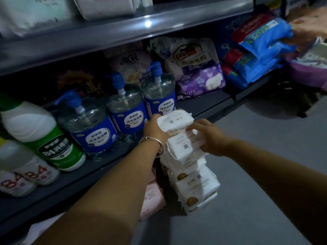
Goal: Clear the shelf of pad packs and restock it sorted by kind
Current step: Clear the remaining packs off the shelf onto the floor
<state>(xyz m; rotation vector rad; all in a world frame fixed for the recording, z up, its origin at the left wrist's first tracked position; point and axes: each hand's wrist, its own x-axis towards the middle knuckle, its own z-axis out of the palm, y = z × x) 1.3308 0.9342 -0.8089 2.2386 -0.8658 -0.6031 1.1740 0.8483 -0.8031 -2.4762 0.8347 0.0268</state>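
A tall stack of white pad packs rises from the grey floor in front of the shelf. My left hand, with a silver bangle on the wrist, grips the left side of the top white pack. My right hand presses on the right side of the packs just below it, fingers spread over a white pack. Pink pad packs lie on the floor to the left of the stack, partly hidden by my left forearm. More pale packs sit on the upper shelf.
The dark metal shelf holds clear pump bottles with blue labels, green and white 84 disinfectant bottles, and a purple and white detergent bag. Blue and red packs are piled at the right. Grey floor lies beyond.
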